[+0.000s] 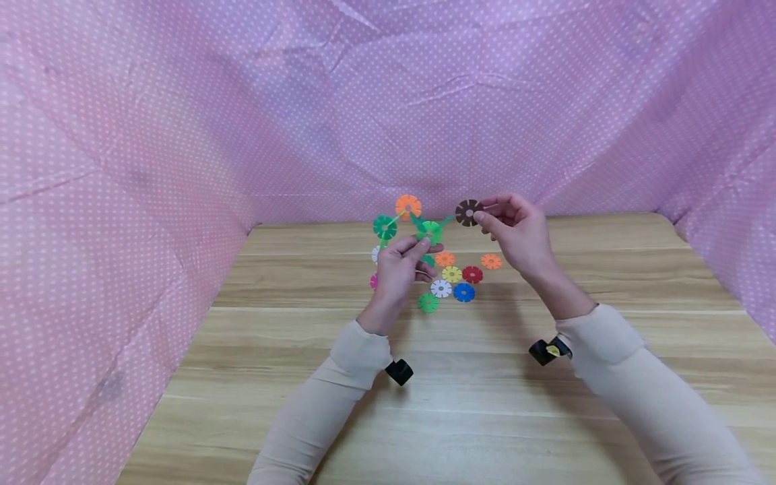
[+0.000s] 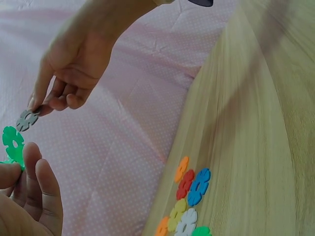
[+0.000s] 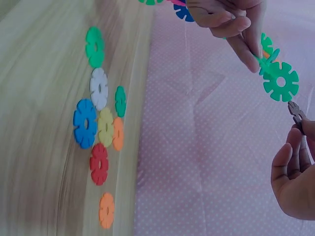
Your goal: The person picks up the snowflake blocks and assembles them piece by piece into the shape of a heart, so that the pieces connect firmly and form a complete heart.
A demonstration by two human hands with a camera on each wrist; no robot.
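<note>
Wooden table (image 1: 461, 424), right hand (image 1: 524, 234), brown disc (image 1: 462, 214) pinched

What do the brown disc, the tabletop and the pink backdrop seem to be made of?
Brown disc: probably plastic, fairly smooth, with evenly cut slots.
Tabletop: wood or wood-look laminate, faintly shiny, showing grain streaks.
Pink backdrop: likely fabric, slight sheen, hanging in creases.

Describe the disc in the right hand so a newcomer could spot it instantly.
Find the wooden table in the head view, then the right hand near its far edge. Its thumb and fingers pinch a round, notched disc with a central hole. Only this one is dark brown; the green disc in the left hand is brighter.
</note>
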